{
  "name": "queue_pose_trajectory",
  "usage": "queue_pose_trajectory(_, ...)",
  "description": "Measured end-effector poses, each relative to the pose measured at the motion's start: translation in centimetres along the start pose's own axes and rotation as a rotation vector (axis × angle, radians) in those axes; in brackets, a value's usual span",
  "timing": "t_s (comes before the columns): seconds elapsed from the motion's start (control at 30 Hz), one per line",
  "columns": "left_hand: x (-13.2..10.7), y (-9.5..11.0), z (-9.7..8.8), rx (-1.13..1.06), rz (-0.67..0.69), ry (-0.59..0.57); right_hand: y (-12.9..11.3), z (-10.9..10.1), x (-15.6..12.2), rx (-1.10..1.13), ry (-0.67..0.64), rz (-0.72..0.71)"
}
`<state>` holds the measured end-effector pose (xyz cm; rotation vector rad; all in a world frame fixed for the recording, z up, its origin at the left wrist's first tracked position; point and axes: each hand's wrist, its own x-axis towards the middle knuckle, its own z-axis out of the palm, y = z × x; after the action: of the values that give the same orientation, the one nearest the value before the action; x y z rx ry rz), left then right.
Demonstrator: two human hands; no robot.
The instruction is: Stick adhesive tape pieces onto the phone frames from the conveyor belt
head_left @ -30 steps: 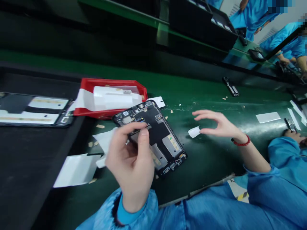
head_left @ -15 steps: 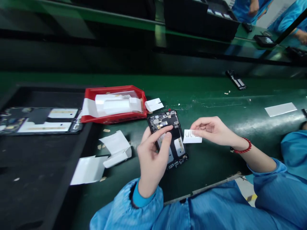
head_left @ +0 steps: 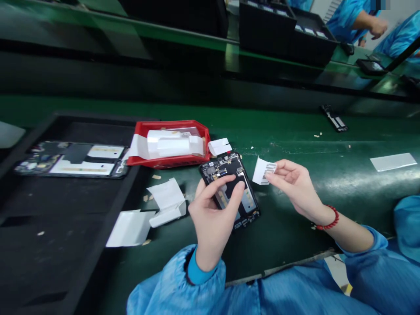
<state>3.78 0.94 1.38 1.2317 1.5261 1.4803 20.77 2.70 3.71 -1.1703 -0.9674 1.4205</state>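
The white paper (head_left: 260,169) is tilting more upright than half a second ago, the right hand (head_left: 297,187) pinching it beside the phone (head_left: 246,201). Near the red bin (head_left: 170,162), the left hand (head_left: 212,214) is grasping the phone, thumb and forefinger reaching across its face.

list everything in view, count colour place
held phone: 1, black, centre
sheet: 1, white, right of centre
bin: 1, red, left of centre
rolls: count unclear, white, in bin
tray: 1, black, left
second phone: 1, black, on tray
third phone: 1, black, rear right
loose papers: several, white, near bin
strip: 1, whitish, right
boxes: several, black, top
people: several, blue-clad, upper right
bench: 1, green, beneath
left hand: 1, bare, on held phone
right hand: 1, bare, holding sheet
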Motion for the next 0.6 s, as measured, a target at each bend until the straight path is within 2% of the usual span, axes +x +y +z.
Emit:
queue_pose_trajectory(0.07, -0.2, 0.0, 0.2, -0.001, 0.031, -0.003, 0.4, 0.8, -0.6, 0.079, 0.019, 0.066)
queue_pose_trajectory(0.17, -0.4, 0.1, 0.3, 0.033, 0.062, -0.073, 1.1, 1.6, -1.2, 0.129, -0.01, 0.146)
queue_pose_trajectory(0.3, -0.3, 0.2, 0.0, 0.055, 0.106, -0.108, 1.5, 1.0, -1.6, 0.083, -0.078, 0.18)
queue_pose_trajectory(0.33, -0.3, 0.2, -0.1, 0.058, 0.129, -0.108, 1.3, 0.6, -1.5, 0.047, -0.095, 0.145)
queue_pose_trajectory(0.4, -0.3, 0.1, -0.3, 0.081, 0.193, -0.109, 0.7, -0.3, -1.1, -0.127, -0.086, -0.094)
queue_pose_trajectory(0.5, -0.4, -0.1, -0.4, 0.146, 0.285, -0.14, -0.8, -1.4, 0.1, -0.629, -0.123, -0.669)
queue_pose_trajectory(0.53, -0.4, -0.1, -0.4, 0.165, 0.302, -0.161, -1.3, -1.6, 0.7, -0.786, -0.183, -0.799)
queue_pose_trajectory(0.6, -0.3, 0.0, -0.4, 0.192, 0.307, -0.196, -2.0, -1.7, 1.6, -0.993, -0.337, -0.934)
